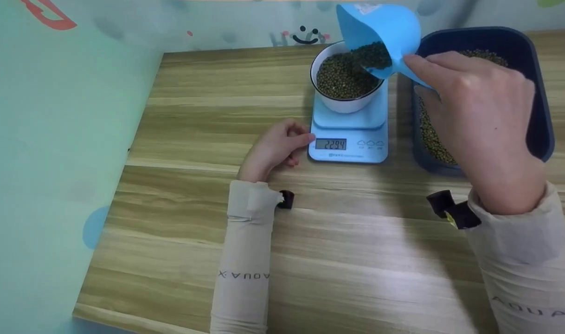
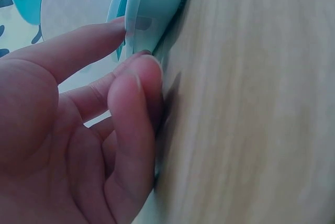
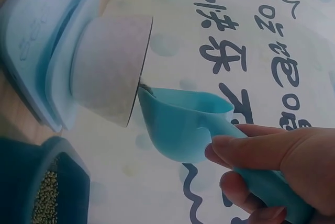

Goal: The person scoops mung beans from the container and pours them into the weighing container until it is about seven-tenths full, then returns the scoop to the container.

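Note:
A light-blue scoop (image 1: pixel 405 30) with dark green beans in it tilts over a white bowl (image 1: pixel 345 105). My right hand (image 1: pixel 484 102) grips its handle, the forefinger lying along it. In the right wrist view the scoop's lip (image 3: pixel 146 92) is right at the bowl's rim, with a few beans at the edge. Beans (image 1: pixel 340 76) fill much of the bowl, which stands on a light-blue kitchen scale (image 1: pixel 352 155). The scale's display appears to show 2294. My left hand (image 1: pixel 282 144) touches the scale's left edge with its thumb tip, the other fingers loosely bent beside it.
A dark blue tub (image 1: pixel 544 125) holding more beans (image 1: pixel 435 139) stands right of the scale, partly under my right hand. Behind the wooden table (image 1: pixel 194 125) rises a patterned wall (image 1: pixel 245 23). Black straps sit at both sleeve cuffs.

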The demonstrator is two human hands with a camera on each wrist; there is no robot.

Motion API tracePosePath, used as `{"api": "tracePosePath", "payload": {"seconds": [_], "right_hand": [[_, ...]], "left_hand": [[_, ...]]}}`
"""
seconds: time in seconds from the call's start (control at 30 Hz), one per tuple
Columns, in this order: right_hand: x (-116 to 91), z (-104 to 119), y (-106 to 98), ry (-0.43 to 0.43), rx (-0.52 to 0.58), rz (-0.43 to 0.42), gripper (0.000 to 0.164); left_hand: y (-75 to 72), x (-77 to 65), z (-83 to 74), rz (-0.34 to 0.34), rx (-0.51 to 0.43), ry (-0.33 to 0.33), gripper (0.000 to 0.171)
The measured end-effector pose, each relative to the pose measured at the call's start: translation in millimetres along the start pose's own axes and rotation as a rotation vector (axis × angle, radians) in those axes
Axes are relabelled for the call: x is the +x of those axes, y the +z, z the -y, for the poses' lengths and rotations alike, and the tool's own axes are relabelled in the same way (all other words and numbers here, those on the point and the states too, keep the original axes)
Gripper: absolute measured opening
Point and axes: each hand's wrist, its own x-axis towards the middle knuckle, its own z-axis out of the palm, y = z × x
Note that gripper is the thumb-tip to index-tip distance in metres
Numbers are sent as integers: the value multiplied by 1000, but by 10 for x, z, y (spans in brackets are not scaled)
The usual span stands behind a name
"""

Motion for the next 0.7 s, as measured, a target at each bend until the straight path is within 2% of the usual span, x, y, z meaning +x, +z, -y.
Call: {"api": "tracePosePath", "payload": {"seconds": [0.33,0.7], "right_hand": [[-12,-8,65,25,38,-2,36],[13,21,104,6,93,-6,30]], "left_hand": [[3,20,-3,-3,5,-2,25],[4,14,3,-4,-12,4,25]]}}
